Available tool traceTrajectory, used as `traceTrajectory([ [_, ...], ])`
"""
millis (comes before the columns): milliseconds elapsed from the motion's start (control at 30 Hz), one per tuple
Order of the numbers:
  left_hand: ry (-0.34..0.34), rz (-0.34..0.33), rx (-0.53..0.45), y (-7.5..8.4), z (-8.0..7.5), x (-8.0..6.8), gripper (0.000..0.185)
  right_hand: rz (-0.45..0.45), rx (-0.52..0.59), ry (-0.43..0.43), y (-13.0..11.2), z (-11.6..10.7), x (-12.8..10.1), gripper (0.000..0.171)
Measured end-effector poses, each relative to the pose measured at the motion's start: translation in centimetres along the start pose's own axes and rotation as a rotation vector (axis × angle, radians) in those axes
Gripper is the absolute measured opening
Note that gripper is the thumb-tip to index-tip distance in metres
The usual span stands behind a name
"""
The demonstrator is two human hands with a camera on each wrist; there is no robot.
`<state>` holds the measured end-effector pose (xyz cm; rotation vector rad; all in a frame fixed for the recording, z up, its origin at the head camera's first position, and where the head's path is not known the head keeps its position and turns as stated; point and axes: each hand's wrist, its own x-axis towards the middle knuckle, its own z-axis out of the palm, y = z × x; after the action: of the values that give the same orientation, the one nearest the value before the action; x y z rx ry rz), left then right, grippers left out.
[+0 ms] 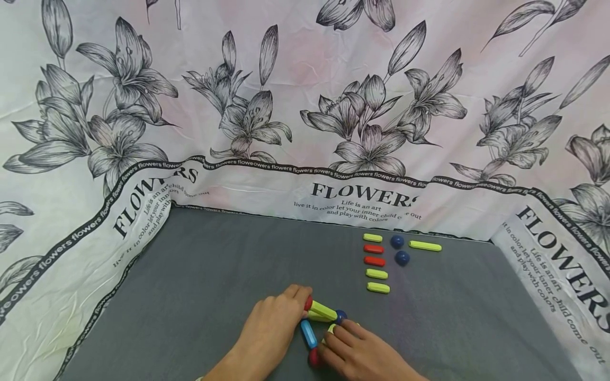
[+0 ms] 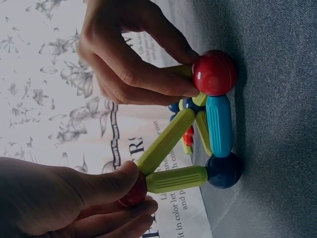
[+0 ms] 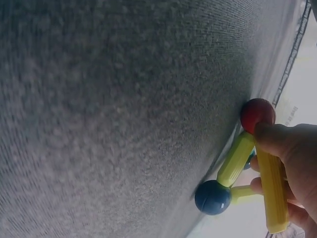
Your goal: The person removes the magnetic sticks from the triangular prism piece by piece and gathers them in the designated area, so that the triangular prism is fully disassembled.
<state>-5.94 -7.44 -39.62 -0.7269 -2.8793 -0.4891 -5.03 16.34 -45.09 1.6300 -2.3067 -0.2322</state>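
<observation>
- Both hands are on a small frame of magnetic rods and balls, sitting on the grey mat near its front edge.
- Left hand pinches a red ball at the frame's raised corner, thumb curled over it; two yellow-green rods run out from that ball.
- Right hand curls its fingers round a yellow rod, thumb beside another red ball that rests on the mat.
- A blue rod joins that red ball to a dark blue ball.
- Beyond the frame, to its right, lie spare rods in a column, with two blue balls just beside them.
</observation>
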Motion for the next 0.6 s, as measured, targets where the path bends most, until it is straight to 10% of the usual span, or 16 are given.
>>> traceTrajectory([
  [600,0.008,0.0,0.011,0.11,0.01,0.0,0.031,0.067,0.006,-0.004,-0.88,0.48,-0.55,0.027],
])
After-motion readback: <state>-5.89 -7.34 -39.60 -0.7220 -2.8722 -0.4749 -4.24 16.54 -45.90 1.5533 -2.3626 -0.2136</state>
